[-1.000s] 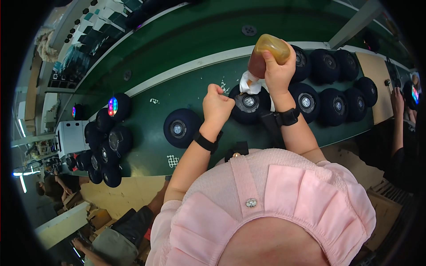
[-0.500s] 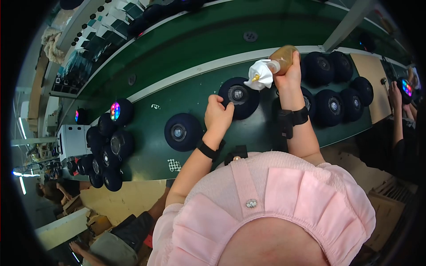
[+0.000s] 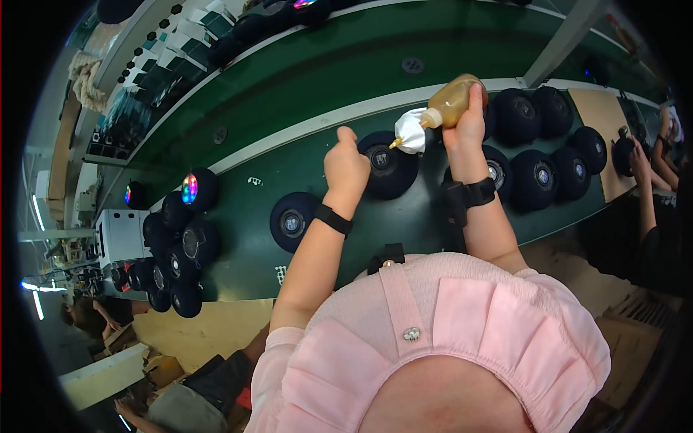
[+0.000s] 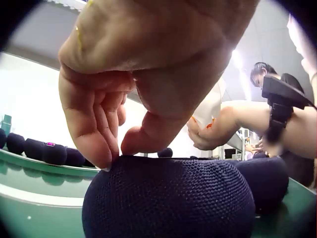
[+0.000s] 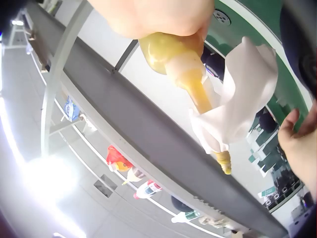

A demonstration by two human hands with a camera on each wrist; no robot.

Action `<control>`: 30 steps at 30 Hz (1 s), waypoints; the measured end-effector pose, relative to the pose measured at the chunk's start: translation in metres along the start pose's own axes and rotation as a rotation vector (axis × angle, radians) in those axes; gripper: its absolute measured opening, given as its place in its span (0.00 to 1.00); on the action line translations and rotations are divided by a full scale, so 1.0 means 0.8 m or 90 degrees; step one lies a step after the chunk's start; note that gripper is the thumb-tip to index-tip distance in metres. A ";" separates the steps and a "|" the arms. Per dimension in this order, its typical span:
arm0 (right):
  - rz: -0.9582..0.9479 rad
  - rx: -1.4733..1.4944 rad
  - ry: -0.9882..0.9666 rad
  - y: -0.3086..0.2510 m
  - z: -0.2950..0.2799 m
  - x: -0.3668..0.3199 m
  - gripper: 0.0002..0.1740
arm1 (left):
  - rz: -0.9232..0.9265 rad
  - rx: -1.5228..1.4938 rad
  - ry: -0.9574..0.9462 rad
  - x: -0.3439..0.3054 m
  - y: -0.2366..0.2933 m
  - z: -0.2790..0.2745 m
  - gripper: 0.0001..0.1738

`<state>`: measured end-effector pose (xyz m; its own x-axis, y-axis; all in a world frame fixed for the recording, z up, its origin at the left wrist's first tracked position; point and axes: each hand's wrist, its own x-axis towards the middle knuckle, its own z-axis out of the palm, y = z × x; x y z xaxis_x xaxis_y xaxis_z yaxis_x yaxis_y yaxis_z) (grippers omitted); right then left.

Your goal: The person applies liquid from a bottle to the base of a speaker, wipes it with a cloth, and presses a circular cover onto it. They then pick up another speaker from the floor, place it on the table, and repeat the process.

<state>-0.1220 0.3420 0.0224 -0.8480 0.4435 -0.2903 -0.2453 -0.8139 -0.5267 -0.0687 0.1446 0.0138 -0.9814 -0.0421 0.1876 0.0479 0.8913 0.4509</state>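
Note:
My left hand (image 3: 346, 169) is at the left edge of a dark, fabric-covered round unit (image 3: 395, 179). The left wrist view shows its thumb and curled fingers (image 4: 101, 158) pinching at the top rim of the mesh cover (image 4: 168, 198). In my right hand (image 3: 467, 128), a squeeze bottle (image 3: 453, 101) of yellowish liquid is gripped, tilted with its nozzle (image 3: 395, 143) down and left over the unit's rim. White cloth or paper (image 5: 247, 94) is wrapped round the nozzle, its yellow tip (image 5: 225, 163) poking out; whether the tip touches the unit, I cannot tell.
Another dark round unit (image 3: 291, 222) stands to the left on the green table (image 3: 242, 252). Several more stand in rows at the right (image 3: 535, 179) and in a cluster at the left (image 3: 198, 242), beside a white box (image 3: 123, 234). Other people are at both sides.
The bottle has tipped from steeply upright to a flatter slant, its wrapped nozzle swinging left. The unit has shifted slightly left and its centre label has turned. My left hand stays beside it.

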 end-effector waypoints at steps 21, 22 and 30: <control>-0.314 -0.368 -0.187 0.076 0.023 0.007 0.29 | -0.363 -0.477 -0.121 0.030 -0.029 0.006 0.23; -0.326 -0.381 -0.194 0.078 0.023 0.006 0.29 | -0.363 -0.468 -0.125 0.030 -0.030 0.007 0.23; -0.363 -0.415 -0.250 0.074 0.035 -0.007 0.32 | -0.384 -0.488 -0.133 0.030 -0.032 0.008 0.24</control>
<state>-0.1448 0.2807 0.0148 -0.8077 0.4544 0.3758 -0.4615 -0.0906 -0.8825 -0.0943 0.1237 0.0014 -0.8904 -0.2458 -0.3832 -0.4350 0.2110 0.8754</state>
